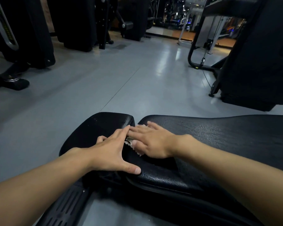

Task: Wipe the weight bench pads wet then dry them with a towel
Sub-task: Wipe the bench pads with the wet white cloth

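A black weight bench fills the lower part of the head view, with a small seat pad [95,126] on the left and a long back pad [227,132] on the right. My right hand [152,141] lies flat with straight fingers at the gap between the pads, pressing a pale cloth [129,141] whose frayed edge shows under the palm. My left hand [113,152] rests spread on the seat pad, thumb on its near edge, fingertips touching the right hand's fingers.
The bench's ribbed black frame [64,207] runs below my left arm. Grey floor [121,79] stretches ahead. Dark gym machines [31,38] stand at the left and back, and a large black machine [255,62] with a cable frame stands at the right.
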`<state>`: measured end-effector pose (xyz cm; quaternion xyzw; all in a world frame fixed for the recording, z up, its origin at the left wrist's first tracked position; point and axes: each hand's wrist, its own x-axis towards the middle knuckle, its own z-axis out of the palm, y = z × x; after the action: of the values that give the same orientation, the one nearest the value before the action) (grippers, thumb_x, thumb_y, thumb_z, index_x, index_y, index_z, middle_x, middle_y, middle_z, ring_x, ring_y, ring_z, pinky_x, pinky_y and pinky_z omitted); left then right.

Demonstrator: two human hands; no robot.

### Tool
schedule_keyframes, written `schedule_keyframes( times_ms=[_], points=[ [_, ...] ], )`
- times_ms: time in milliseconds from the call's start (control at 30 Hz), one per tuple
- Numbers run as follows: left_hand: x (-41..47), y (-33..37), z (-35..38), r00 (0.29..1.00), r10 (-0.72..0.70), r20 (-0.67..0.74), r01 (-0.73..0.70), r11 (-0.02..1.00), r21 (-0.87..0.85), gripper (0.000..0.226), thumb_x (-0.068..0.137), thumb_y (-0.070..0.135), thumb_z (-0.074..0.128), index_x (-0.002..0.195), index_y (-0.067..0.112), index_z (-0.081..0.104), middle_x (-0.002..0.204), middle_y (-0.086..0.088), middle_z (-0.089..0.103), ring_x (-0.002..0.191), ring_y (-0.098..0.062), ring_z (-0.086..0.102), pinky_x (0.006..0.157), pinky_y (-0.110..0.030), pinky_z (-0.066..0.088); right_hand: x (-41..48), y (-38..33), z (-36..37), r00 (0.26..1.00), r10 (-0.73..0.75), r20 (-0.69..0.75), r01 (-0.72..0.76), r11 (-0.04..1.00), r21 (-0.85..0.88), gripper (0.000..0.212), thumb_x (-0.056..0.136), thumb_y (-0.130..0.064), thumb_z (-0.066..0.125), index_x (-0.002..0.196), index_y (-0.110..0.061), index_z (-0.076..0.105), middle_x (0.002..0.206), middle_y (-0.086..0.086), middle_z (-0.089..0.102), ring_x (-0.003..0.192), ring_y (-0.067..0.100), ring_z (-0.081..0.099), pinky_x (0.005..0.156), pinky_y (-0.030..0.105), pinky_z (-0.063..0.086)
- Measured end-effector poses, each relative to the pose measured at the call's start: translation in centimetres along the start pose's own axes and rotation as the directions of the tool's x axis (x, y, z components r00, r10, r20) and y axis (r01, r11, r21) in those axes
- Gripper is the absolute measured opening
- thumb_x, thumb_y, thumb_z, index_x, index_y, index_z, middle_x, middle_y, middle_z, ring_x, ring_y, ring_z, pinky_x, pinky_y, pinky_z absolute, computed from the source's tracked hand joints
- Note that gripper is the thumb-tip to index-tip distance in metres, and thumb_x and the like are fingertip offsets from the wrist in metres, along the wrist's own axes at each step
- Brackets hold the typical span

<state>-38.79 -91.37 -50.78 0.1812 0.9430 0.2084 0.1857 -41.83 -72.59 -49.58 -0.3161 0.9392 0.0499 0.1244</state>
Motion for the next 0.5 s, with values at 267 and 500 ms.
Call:
schedule_keyframes(
  times_ms=[267, 500],
  points=[
    [1.7, 1.7, 0.2, 0.997, 0.057, -0.044, -0.053, 0.995, 0.085, 0.122, 0.063, 0.083, 0.065, 0.156, 0.032, 0.004, 0.160, 0.020, 0.008, 0.148, -0.011, 0.017, 0.120, -0.047, 0.013, 1.4, 6.2, 0.9, 0.971, 0.233, -0.044, -0.232, 0.972, 0.034, 0.054, 0.104, -0.050, 0.017, 0.156, -0.041, 0.016, 0.167, -0.004, 0.009, 0.153, 0.014, 0.002, 0.123, 0.042, -0.002],
    [3.1, 2.6, -0.3, 0.997, 0.064, 0.036, -0.067, 0.993, 0.094, 0.111, 0.053, 0.086, 0.061, 0.147, 0.035, 0.030, 0.149, 0.022, 0.026, 0.137, -0.007, 0.033, 0.116, -0.041, 0.027, -2.9, 7.5, 1.7, 0.933, 0.359, -0.032, -0.360, 0.931, -0.055, 0.057, 0.103, -0.050, 0.012, 0.158, -0.039, 0.004, 0.168, -0.004, 0.001, 0.154, 0.018, -0.003, 0.123, 0.048, -0.001]
  ],
)
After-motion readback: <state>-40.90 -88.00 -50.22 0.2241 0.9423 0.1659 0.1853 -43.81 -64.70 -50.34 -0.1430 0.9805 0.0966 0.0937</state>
